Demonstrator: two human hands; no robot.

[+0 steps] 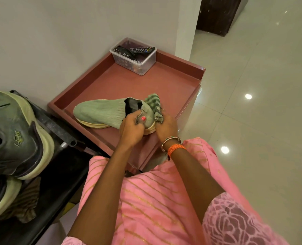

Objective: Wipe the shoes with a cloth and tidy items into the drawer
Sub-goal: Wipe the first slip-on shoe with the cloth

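clear plastic box [143, 65] at far corner | remote [141, 49] inside | tiled floor [252, 103] right

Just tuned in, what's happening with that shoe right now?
A person is wiping the pale green knit shoe on the reddish cabinet top. The left hand grips its heel, and the right hand holds a striped cloth against the back. A clear tub with a remote control sits at the far corner.

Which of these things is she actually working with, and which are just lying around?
In use:
green knit shoe, gripped at the heel by the left hand
striped cloth, held by the right hand
dark sneakers, probably also for wiping

Lying about:
clear plastic box
remote control inside it
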